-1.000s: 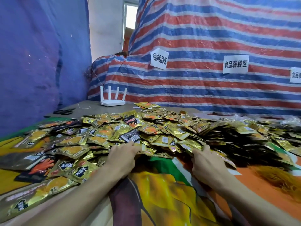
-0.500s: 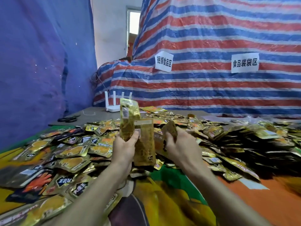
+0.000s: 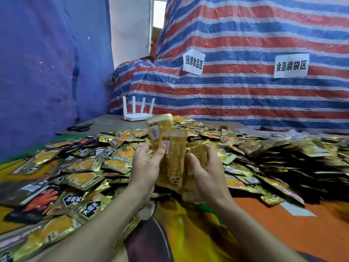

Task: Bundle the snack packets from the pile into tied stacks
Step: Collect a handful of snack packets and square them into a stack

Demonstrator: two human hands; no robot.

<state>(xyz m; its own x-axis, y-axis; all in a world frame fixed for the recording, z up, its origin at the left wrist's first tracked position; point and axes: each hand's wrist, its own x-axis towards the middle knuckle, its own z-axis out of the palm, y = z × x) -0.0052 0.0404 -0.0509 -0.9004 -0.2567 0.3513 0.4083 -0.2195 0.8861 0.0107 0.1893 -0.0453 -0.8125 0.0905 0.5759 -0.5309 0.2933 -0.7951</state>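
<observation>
Both hands are raised over the near edge of the heap. The left hand (image 3: pixel 145 167) curls its fingers and thumb round a handful of gold snack packets (image 3: pixel 172 163) from the left, and the right hand (image 3: pixel 205 173) clasps the same handful from the right, palm inward. The packets stand roughly upright but uneven: the topmost packet (image 3: pixel 160 127) rides well above the rest, and the lower edges do not line up. Their number cannot be told. Beneath and beyond them the pile (image 3: pixel 113 159) of loose packets spreads over the printed cover (image 3: pixel 273 224), gold to the left and centre, darker to the right. Judgement: the step in hand is squaring the handful into a stack, and no tie is on it yet. To do it well, the high packet should be pressed level and the bottom edges tapped flush on the cover before any tie goes round, since glossy film is likely to slide under a loose grip. Scissors (image 3: pixel 79 127) and a thread (image 3: pixel 103 121) lie on the bare table at far left, near a white router (image 3: pixel 137 115), well apart from the hands. A striped tarpaulin (image 3: pixel 245 95) closes the back.
</observation>
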